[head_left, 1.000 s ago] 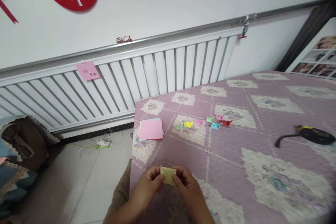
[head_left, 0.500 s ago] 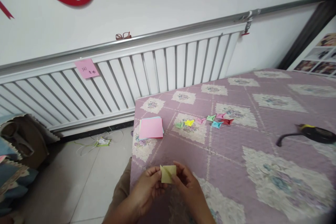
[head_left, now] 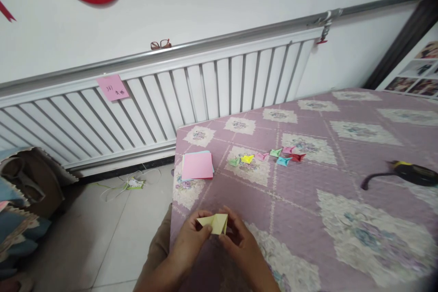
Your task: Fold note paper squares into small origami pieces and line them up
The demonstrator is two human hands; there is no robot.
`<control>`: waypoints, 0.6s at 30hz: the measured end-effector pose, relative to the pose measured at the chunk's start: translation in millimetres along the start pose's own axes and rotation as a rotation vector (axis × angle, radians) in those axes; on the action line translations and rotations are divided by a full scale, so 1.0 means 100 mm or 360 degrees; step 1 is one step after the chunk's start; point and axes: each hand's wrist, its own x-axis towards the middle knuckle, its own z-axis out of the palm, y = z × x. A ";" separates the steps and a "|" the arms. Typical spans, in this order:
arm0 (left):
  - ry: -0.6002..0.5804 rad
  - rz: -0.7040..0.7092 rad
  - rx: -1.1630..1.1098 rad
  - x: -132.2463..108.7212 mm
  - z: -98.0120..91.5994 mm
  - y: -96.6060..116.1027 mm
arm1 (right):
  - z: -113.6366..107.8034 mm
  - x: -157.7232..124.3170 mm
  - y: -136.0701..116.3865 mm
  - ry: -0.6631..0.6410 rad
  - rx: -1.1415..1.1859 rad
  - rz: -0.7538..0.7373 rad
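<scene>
Both my hands meet over the near corner of a bed covered in a purple patterned quilt [head_left: 308,219]. Between them is a small pale yellow paper [head_left: 214,223], partly folded with a flap sticking out to the left. My left hand [head_left: 189,242] pinches its left side and my right hand [head_left: 239,242] pinches its right side. Farther back on the quilt lies a stack of square coloured papers [head_left: 197,165] with a pink sheet on top. To the right of the stack runs a row of several small folded paper pieces [head_left: 267,157] in green, yellow, pink, blue and red.
A black object with a yellow tip [head_left: 407,174] lies on the quilt at the right. A white slatted radiator cover [head_left: 153,100] runs along the wall, with a pink note [head_left: 112,87] stuck on it and glasses [head_left: 160,45] on the pipe above. Tiled floor and bags are at left.
The flat yellow paper has been folded further: a pointed flap now sticks out to the left. My hands stayed together at the same spot and moved slightly away from me.
</scene>
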 end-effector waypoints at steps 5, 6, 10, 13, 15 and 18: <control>0.0048 0.0132 -0.0074 0.01 -0.02 0.03 | 0.01 0.01 0.00 -0.0088 0.0234 0.0020; 0.0045 0.0155 -0.0087 0.01 -0.01 0.05 | 0.01 0.02 0.00 -0.0100 0.0277 0.0036; 0.0041 0.0115 -0.0091 -0.01 0.01 0.06 | -0.01 0.03 0.02 -0.0030 0.0305 0.0209; 0.0020 0.0039 -0.0103 -0.03 0.02 0.06 | 0.00 0.02 0.01 -0.0016 0.0242 0.0347; -0.0007 0.0001 -0.0107 -0.05 0.02 0.07 | 0.00 0.00 0.01 -0.0113 0.0231 0.0389; -0.0033 -0.0013 -0.0100 -0.07 0.02 0.10 | -0.01 -0.02 0.02 -0.0265 0.0238 0.0387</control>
